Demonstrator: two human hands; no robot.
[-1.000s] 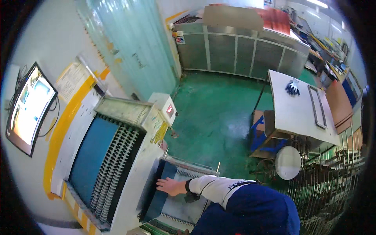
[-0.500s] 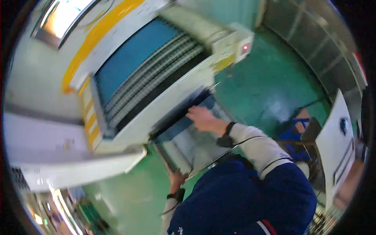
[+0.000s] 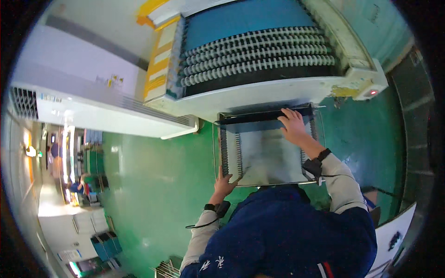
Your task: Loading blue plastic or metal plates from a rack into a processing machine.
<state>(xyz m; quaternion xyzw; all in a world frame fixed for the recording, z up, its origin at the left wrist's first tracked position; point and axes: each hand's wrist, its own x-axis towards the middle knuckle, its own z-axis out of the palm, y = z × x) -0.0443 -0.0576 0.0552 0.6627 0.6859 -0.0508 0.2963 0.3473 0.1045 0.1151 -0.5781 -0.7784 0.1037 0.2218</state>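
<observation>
A slotted rack [image 3: 238,153] stands open-topped in front of me, with toothed rows along its sides and a grey floor. Dark flat panels [image 3: 264,121] stand at its far end. My right hand [image 3: 294,127] reaches over the rack to the top edge of these panels, its fingers spread and bent slightly over the edge. At the near left corner of the rack rests my left hand [image 3: 223,186], forefinger stretched along the side and thumb apart along the near rim. The undersides of both hands are hidden.
Just beyond the rack is a white machine [image 3: 259,92] with rows of rollers [image 3: 259,55] and a blue sheet [image 3: 250,23]. A long white unit [image 3: 116,106] juts in from the left. A white board [image 3: 394,236] stands at lower right. Green floor [image 3: 153,167] surrounds the rack.
My view has turned and shifted, so the machine and rack now look level. My right hand's fingers have spread at the far panels. My left hand stays at the rack's near left corner.
</observation>
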